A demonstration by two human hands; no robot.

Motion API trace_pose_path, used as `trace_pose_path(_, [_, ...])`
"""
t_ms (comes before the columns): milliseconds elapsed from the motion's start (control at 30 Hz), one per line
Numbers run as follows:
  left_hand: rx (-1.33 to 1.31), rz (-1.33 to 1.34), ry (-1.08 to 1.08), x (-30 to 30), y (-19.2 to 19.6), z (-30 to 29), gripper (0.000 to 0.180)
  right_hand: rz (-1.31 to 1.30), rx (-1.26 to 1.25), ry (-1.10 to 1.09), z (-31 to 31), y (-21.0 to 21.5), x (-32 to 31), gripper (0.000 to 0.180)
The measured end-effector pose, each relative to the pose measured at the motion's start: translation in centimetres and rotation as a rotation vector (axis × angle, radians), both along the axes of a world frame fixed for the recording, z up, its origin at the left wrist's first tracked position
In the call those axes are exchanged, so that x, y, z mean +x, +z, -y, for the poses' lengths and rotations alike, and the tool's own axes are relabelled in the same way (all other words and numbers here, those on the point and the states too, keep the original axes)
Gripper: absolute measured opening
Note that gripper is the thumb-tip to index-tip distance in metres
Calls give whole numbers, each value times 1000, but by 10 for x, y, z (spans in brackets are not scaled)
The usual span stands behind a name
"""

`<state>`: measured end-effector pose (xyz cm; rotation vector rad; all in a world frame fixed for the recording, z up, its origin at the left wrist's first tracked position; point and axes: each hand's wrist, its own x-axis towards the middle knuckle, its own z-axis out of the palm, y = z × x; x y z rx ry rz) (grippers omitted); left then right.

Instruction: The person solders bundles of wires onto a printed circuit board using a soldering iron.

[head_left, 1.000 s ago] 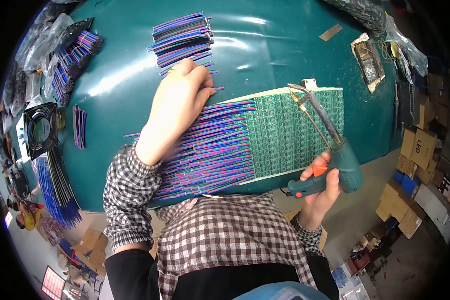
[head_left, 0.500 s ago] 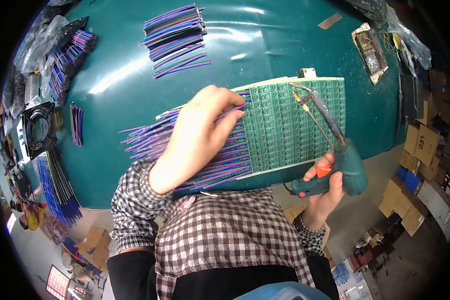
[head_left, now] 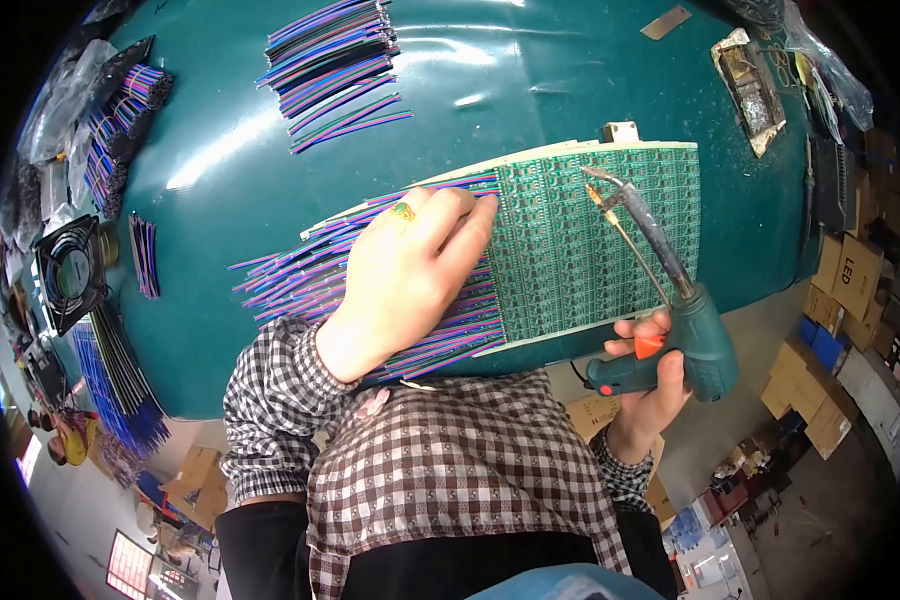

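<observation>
Teal and glossy, the surface [head_left: 530, 70] carried a green circuit panel [head_left: 590, 240] near its front edge, with a fringe of striped ribbon wires [head_left: 300, 275] running off the panel's left side. From where I stood, the person's left hand [head_left: 405, 275] lay flat and open across those wires, fingers [head_left: 460, 220] spread toward the panel edge, gripping nothing but pressing the wires down. The right hand [head_left: 650, 385] was closed around the handle of a teal soldering gun [head_left: 685, 335], a finger by its orange trigger; the tip [head_left: 598, 180] hung over the upper middle of the panel, and I could not tell whether it touched. More cut wires [head_left: 335, 55] sat in a loose stack at the far side, further bundles [head_left: 115, 130] lay to the left beside a small fan [head_left: 70, 275], and a dirty tip-cleaning tray [head_left: 755, 90] stood at the far right. To do this well, I judged, the flat hand should keep the wire ends pinned level on their pads, fingertips well apart from the hot tip, while the gun came down steeply and met each joint only briefly, so neighbouring pads would not bridge.
</observation>
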<state>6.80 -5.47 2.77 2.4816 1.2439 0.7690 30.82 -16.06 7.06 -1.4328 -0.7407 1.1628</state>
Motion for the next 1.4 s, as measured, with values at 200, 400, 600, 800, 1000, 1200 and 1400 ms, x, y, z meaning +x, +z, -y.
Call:
trace_pose_path(200, [59, 44, -12, 4, -7, -2, 29, 52, 47, 36, 1, 2, -5, 48])
trace_pose_path(400, [79, 72, 14, 3, -10, 0, 27, 80, -31, 58, 9, 7, -8, 48])
trace_pose_path(600, [79, 66, 19, 2, -10, 1, 25, 129, -75, 110, 14, 7, -11, 49])
trace_pose_path(800, [77, 80, 12, 3, -10, 0, 24, 134, -115, 160, 12, 12, -14, 48])
trace_pose_path(1000, [90, 69, 25, 3, -11, 0, 24, 115, -99, 204, 11, 11, -13, 45])
trace_pose_path(1200, [83, 79, 21, 3, -12, 0, 22, 137, -126, 192, 12, 12, -15, 46])
trace_pose_path(1400, [83, 101, 32, 4, -13, 1, 21, 158, -149, 185, 12, 12, -15, 46])
